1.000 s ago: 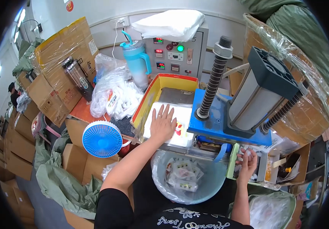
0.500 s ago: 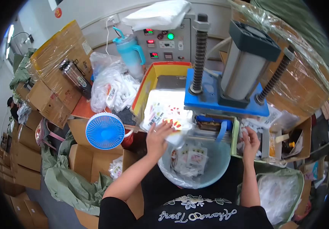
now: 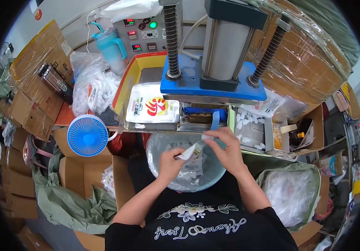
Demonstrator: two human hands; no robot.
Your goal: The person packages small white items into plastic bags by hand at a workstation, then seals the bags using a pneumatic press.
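Over the light blue basin (image 3: 217, 178), my left hand (image 3: 170, 165) pinches the lower edge of a small printed plastic pouch (image 3: 191, 151). My right hand (image 3: 226, 151) has thumb and finger together on a small white piece (image 3: 207, 137) at the pouch's upper end. More clear pouches lie inside the basin. A stack of printed pouches (image 3: 152, 104) with a red and yellow design rests on the bench behind, beside the press with its blue plate (image 3: 192, 85). Small white pieces (image 3: 249, 123) fill a green-edged tray right of the press.
A blue fan (image 3: 88, 136) stands at the left, above an open carton (image 3: 73, 173). A turquoise jug (image 3: 111, 48) and a steel flask (image 3: 56, 83) are at the back left. A bag-lined bin (image 3: 290, 196) sits at the right.
My left hand has left the pouch stack and holds one pouch over the basin. My right hand has moved from the tray of white pieces to that pouch. The view has shifted right.
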